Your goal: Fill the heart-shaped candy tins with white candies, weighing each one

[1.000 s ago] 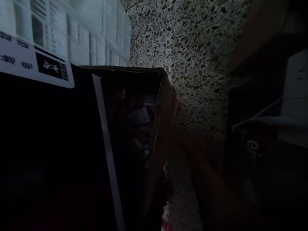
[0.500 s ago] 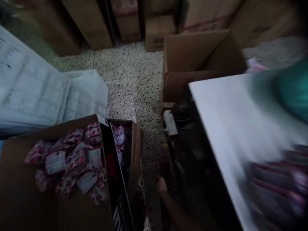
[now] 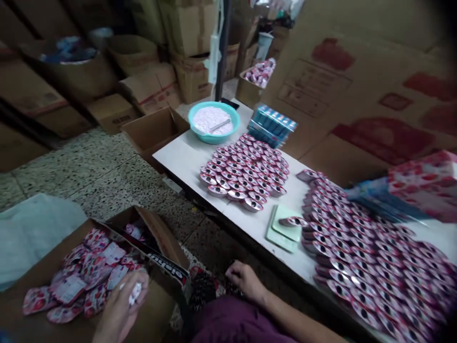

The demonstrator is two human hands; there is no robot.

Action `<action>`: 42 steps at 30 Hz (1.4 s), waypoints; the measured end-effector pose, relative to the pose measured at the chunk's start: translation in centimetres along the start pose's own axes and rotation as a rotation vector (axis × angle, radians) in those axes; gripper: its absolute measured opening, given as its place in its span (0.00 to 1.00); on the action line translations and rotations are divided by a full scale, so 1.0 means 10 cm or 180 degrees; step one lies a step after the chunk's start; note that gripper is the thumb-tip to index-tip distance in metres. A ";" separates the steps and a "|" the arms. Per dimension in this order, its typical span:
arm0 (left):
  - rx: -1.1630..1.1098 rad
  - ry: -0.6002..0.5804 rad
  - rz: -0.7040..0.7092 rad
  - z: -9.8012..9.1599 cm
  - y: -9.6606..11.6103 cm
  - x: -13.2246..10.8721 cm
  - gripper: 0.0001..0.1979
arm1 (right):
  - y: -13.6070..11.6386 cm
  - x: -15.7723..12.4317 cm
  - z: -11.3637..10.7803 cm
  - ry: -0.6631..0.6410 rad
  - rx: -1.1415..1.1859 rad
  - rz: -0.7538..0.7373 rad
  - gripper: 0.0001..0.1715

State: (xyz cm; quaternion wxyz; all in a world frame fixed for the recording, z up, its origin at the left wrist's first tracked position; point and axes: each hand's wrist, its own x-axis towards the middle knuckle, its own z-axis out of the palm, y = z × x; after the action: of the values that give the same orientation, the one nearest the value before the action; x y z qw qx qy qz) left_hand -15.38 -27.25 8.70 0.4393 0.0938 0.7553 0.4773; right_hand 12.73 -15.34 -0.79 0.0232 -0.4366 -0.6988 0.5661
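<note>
My left hand (image 3: 119, 307) is low at the left, over an open cardboard box (image 3: 32, 267) that holds several pink and white sachets (image 3: 82, 281). Its fingers are curled round a small white sachet (image 3: 135, 291). My right hand (image 3: 244, 281) rests by my knee in front of the white table (image 3: 185, 157). Its fingers are bent down onto dark patterned cloth, and what they hold, if anything, is hidden. Rows of shiny pink packets (image 3: 246, 171) lie on the table, with a larger spread of packets (image 3: 364, 247) to the right.
A teal bowl (image 3: 213, 121) of white stuff stands at the table's far end, beside blue packs (image 3: 272, 125). A pale green pad (image 3: 283, 231) lies at the table's near edge. Stacked cartons (image 3: 150, 85) line the speckled floor (image 3: 89, 171). A large carton (image 3: 357, 95) leans at the right.
The view has swung up from the dark floor and box to the table. Both my hands have come into sight, the left over the sachet box.
</note>
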 end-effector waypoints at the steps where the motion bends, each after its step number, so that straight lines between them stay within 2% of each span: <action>1: -0.0145 -0.0251 0.0047 0.11 0.07 -0.04 0.13 | 0.02 -0.10 -0.18 0.0216 -0.0021 -0.0073 0.12; 3: -0.0397 -0.0675 0.0107 0.36 0.16 -0.08 0.12 | 0.14 -0.28 -0.55 0.0685 -0.0063 -0.0102 0.11; 6: -0.0433 -0.0968 0.0089 0.81 0.26 -0.11 0.11 | 0.44 -0.49 -1.13 0.1465 -0.0179 0.0002 0.11; 9: -0.0447 -0.1273 0.0082 1.35 0.36 -0.18 0.10 | 0.69 -0.57 -1.73 0.2209 -0.0340 -0.0051 0.11; 11: -0.0546 -0.1498 0.0116 1.74 0.42 -0.26 0.10 | 0.78 -0.55 -2.10 0.2481 -0.0493 -0.0153 0.11; 15: -0.0705 -0.1680 0.0175 2.43 0.48 -0.43 0.10 | 0.87 -0.46 -2.62 0.2415 -0.1258 -0.0148 0.12; 19: -0.0853 -0.1654 0.0076 2.89 0.44 -0.57 0.13 | 0.97 -0.38 -2.85 0.1955 -0.2123 0.0109 0.14; 22: -0.0846 -0.1574 -0.0018 3.06 0.39 -0.64 0.13 | 1.03 -0.32 -2.88 0.1592 -0.2508 0.0064 0.13; 25: -0.0795 -0.1532 -0.0094 3.16 0.36 -0.67 0.13 | 1.00 -0.26 -2.86 0.1364 -0.2658 -0.0095 0.12; 28: -0.0733 -0.1567 -0.0145 3.23 0.35 -0.65 0.14 | 0.92 -0.21 -2.83 0.1266 -0.2536 -0.0265 0.13; 31: -0.0657 -0.1686 -0.0213 3.28 0.37 -0.59 0.15 | 0.85 -0.19 -2.83 0.1342 -0.2237 -0.0367 0.13; 37: -0.0434 -0.1972 -0.0252 3.31 0.48 -0.29 0.12 | 0.85 -0.29 -2.87 0.2051 -0.0941 -0.0487 0.10; 42: -0.0284 -0.2264 -0.0335 3.32 0.72 0.05 0.11 | 0.96 -0.38 -2.75 0.2436 0.0915 0.0225 0.13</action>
State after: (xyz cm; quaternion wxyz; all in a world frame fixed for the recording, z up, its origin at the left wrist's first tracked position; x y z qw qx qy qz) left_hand 7.32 -1.96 8.88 0.7023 0.1957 0.5373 0.4240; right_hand 35.20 3.27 3.00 0.3227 -0.6317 -0.5382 0.4552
